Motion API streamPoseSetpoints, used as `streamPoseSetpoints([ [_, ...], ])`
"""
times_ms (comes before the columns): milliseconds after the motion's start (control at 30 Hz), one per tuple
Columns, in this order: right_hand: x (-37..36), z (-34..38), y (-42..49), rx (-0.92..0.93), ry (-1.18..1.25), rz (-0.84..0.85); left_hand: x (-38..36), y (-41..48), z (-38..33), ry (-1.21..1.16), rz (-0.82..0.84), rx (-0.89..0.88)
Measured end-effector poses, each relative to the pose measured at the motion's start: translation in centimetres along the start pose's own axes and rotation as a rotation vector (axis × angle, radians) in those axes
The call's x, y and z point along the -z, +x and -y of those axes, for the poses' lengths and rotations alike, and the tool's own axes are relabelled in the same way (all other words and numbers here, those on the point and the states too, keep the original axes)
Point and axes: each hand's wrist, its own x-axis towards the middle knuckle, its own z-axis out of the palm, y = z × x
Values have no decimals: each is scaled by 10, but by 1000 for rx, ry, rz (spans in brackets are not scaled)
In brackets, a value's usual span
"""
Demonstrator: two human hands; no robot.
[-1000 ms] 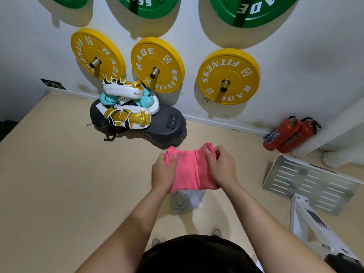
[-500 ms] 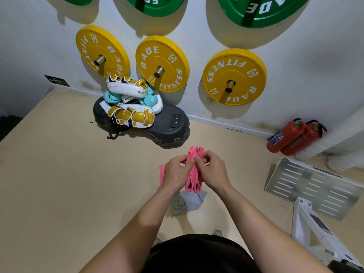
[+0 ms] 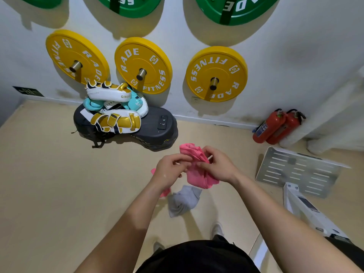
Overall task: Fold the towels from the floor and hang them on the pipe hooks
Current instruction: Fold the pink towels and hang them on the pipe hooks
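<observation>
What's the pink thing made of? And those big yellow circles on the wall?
The pink towel looks like soft, matte cloth: it bunches, creases and hangs limp. The yellow discs look like rubber or hard plastic, smooth and slightly glossy, with white letters; sight alone can't settle which. The pegs through their middles look like shiny metal.

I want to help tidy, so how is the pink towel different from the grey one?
The pink towel is up in the air, held by the left hand and right hand; the grey towel lies on the floor, untouched. The pink towel is bright; the grey towel is pale. Both are crumpled cloth.
</observation>
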Motion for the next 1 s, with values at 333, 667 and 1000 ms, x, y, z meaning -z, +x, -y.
streamPoseSetpoints([
  [333,78,-7,-19,-83,129,-11,-23,50,0,105,238,-60],
  [667,172,-110,-46,-391,-67,-648,-227,118,-79,29,40,-59],
  [1000,405,-142,-50,-306,-35,-920,-401,189,-264,456,-11,-602],
])
